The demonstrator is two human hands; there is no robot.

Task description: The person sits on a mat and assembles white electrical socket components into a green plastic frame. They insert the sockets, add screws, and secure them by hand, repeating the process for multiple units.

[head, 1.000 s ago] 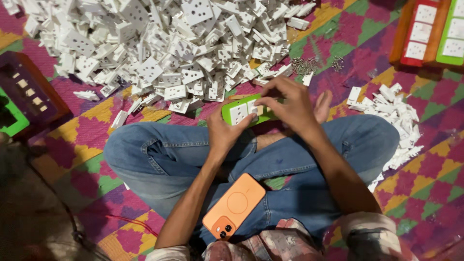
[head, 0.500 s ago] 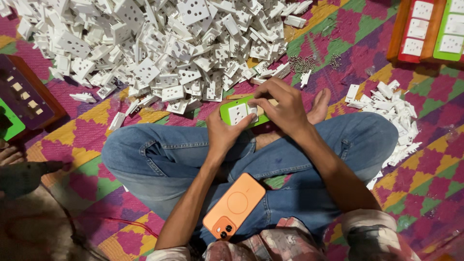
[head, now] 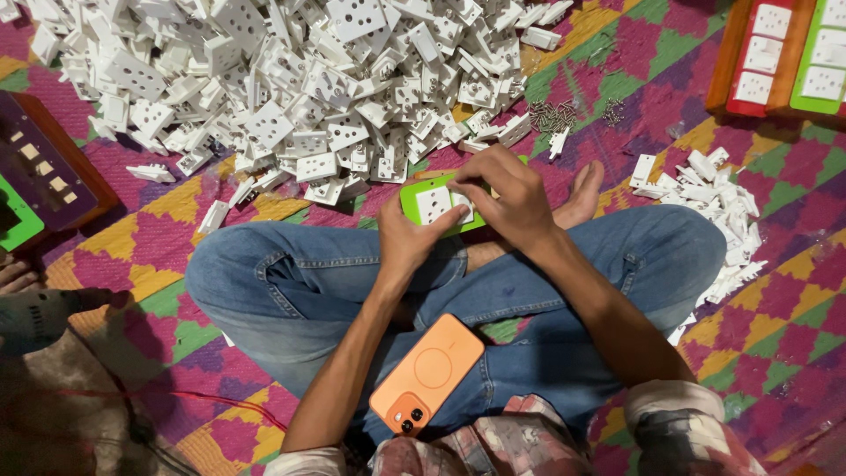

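— Above the crossed legs in blue jeans (head: 564, 291), what is being held?

— A green plate (head: 423, 201), with white socket pieces seated in it. The left hand (head: 407, 238) grips its near edge, thumb on top beside one white socket insert (head: 434, 204). The right hand (head: 509, 196) comes over from the other side, fingers curled down and closed on a second white piece (head: 463, 204), pressing it against the plate.

— And where does the plate sit against the rest?

— Just past the knees, over the patterned mat (head: 775, 344), close to the near rim of the big heap of white socket parts (head: 291, 79) that fills the mat's far left area. A bare foot (head: 583, 196) pokes out just right of the right hand.

— Anything else near?

— A smaller pile of white parts (head: 718, 211) lies toward the mat's right edge, beside the right knee. A scatter of small metal screws (head: 557, 115) lies between the big heap and the far right corner, where an orange tray (head: 724, 53) holds red and green plates with white inserts. At the left edge sits a dark brown tray (head: 53, 172). An orange phone (head: 428, 374) rests face down on the lap, between the two forearms.

— Anybody else?

— A foot shows at the left edge (head: 18, 275), apart from the hands.
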